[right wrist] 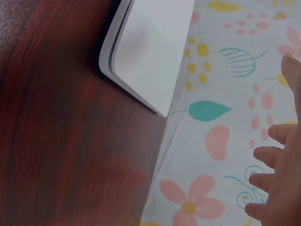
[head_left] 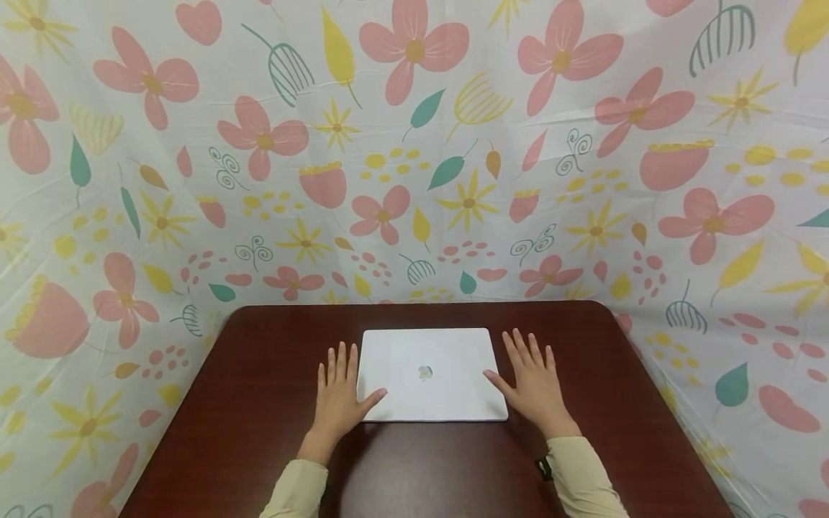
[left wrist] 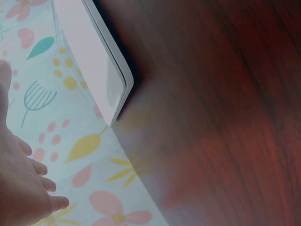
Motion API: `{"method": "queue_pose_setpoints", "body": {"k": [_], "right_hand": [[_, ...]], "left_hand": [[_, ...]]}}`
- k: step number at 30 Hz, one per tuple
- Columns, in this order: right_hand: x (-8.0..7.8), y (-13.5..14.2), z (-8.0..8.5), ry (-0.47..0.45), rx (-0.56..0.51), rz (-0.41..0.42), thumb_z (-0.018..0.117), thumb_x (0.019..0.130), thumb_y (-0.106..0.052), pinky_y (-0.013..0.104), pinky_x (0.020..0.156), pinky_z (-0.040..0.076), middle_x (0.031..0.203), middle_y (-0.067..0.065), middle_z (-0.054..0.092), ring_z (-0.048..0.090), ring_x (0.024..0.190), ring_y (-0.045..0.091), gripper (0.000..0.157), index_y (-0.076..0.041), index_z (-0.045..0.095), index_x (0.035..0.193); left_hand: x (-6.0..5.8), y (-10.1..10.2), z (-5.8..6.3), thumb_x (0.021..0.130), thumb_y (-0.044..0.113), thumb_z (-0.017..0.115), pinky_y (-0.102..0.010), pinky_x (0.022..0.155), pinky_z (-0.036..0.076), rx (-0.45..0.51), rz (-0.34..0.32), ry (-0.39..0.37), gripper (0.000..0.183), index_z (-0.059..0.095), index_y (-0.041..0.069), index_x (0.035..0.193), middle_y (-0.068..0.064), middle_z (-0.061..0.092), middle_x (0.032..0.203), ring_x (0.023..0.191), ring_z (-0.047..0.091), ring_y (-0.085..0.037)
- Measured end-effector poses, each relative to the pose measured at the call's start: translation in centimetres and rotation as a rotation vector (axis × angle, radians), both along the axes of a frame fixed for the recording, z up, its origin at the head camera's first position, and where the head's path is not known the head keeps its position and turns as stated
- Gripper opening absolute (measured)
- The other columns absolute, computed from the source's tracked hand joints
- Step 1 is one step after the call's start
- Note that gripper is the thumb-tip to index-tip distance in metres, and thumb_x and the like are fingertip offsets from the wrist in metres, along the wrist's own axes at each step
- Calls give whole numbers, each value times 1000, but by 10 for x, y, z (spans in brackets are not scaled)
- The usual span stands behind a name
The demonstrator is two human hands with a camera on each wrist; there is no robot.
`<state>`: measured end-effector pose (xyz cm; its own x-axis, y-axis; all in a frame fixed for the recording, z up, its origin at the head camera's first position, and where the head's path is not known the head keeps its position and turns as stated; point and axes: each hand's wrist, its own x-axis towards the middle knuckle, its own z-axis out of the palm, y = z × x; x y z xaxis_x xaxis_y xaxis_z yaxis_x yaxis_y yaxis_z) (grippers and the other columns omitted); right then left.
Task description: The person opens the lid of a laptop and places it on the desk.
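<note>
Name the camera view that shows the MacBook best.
The head view: it takes in nearly the whole closed MacBook from above, including its logo. The left wrist view shows only part of its left end, and the right wrist view only part of its right end.

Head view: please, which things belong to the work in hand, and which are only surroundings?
Likely part of the work:
closed laptop
left hand
right hand

Only surroundings:
table under the laptop
flowered cloth behind the table
small dark object beside the right sleeve
</note>
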<state>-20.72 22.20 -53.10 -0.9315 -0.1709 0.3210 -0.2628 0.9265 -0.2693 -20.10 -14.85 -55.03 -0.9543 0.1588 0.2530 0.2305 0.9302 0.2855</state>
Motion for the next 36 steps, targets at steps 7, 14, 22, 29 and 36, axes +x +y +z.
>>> {"method": "queue_pose_setpoints", "body": {"k": [7, 14, 22, 29, 36], "right_hand": [[-1, -3, -6, -12, -5, 2, 56, 88, -61, 63, 111, 9, 156, 17, 26, 14, 144, 41, 88, -11, 25, 153], [-3, -4, -13, -8, -30, 7, 57, 87, -61, 63, 111, 11, 155, 18, 28, 18, 142, 42, 88, -10, 27, 152], [-1, -7, -18, -56, -46, 21, 58, 87, -60, 62, 111, 13, 154, 20, 28, 21, 142, 42, 89, -6, 27, 152], [0, -9, -23, -81, -60, 36, 59, 88, -57, 62, 110, 18, 153, 23, 28, 25, 140, 43, 89, 0, 28, 150], [3, -7, -32, -118, -99, 83, 61, 88, -55, 61, 108, 23, 150, 27, 31, 31, 136, 45, 91, 5, 28, 148]], "left_hand": [[2, 3, -2, 81, 69, 59, -58, 114, 10, 3, 4, -35, 109, 12, 4, 154, -19, 6, 159, 146, 2, -38], [2, 5, -7, 78, 67, 64, -58, 114, 11, 31, -4, -30, 113, 14, 2, 153, -20, 10, 159, 146, 5, -39], [3, 5, -12, 74, 63, 72, -57, 114, 14, 56, -17, -71, 116, 15, -1, 152, -22, 12, 158, 145, 7, -39], [5, 4, -11, 70, 57, 78, -57, 112, 19, 69, -31, -114, 120, 14, -5, 151, -26, 16, 156, 143, 14, -43], [5, 2, -15, 66, 51, 84, -57, 110, 25, 94, -25, -184, 124, 14, -7, 150, -30, 21, 153, 139, 22, -47]]}}
